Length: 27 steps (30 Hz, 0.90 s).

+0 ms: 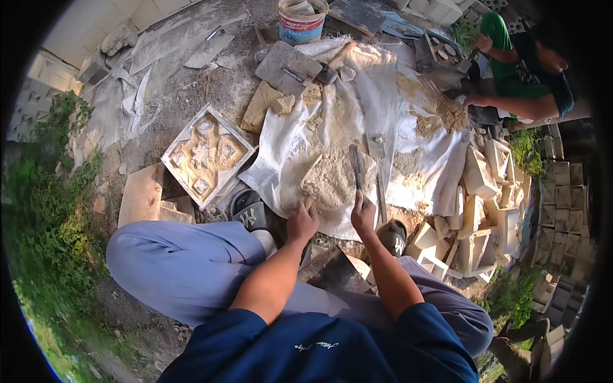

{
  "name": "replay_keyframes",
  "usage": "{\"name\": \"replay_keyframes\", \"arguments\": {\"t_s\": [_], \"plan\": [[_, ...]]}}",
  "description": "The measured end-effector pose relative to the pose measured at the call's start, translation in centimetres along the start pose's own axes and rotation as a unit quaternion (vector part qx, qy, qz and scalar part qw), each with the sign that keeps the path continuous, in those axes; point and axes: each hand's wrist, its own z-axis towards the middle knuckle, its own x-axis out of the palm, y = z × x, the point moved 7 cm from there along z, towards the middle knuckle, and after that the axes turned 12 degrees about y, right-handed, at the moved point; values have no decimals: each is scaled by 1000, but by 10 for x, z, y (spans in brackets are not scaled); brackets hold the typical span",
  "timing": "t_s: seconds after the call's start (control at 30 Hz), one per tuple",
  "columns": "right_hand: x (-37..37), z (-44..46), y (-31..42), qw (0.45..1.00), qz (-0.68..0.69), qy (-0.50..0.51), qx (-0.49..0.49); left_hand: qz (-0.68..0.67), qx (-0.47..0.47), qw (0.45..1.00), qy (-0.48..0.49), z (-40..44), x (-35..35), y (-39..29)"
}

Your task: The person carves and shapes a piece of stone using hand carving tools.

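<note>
My right hand (pixel 364 212) is closed round the handle of a narrow dark trowel (pixel 355 163). The trowel's blade points away from me, over a heap of pale sandy mix (pixel 331 182) that lies on a white woven sack (pixel 281 143). At the heap's near left edge, my left hand (pixel 302 221) has its fingers curled together; whatever they grip, if anything, is hidden. Just right of the trowel lies a long thin tool (pixel 381 191). To the left, a square mould (pixel 207 156) holds sandy mix around several small raised blocks.
Beyond the heap are a flat float (pixel 288 67), a hammer (pixel 327 73) and a bucket (pixel 302 22). Pale cast blocks (pixel 482 217) are piled at the right. Another person (pixel 523 80) sits at the upper right. A board (pixel 140 195) lies by my left knee.
</note>
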Motion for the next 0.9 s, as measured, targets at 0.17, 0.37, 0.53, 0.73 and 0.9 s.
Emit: {"name": "replay_keyframes", "arguments": {"t_s": [0.17,0.37,0.53,0.73,0.9], "plan": [[21,-1,-51,986,-43,90,135,2,-10,1000,8,0,5,0],[-6,2,4,1000,3,-11,1,0,12,999,-36,0,4,5],[16,-6,-43,995,-70,33,68,13,2,1000,-15,1,1,0],[-9,3,-4,1000,-12,-19,-6,-9,-20,1000,20,1,3,3],[1,-8,-45,989,-85,43,110,-3,-8,1000,15,2,4,4]]}}
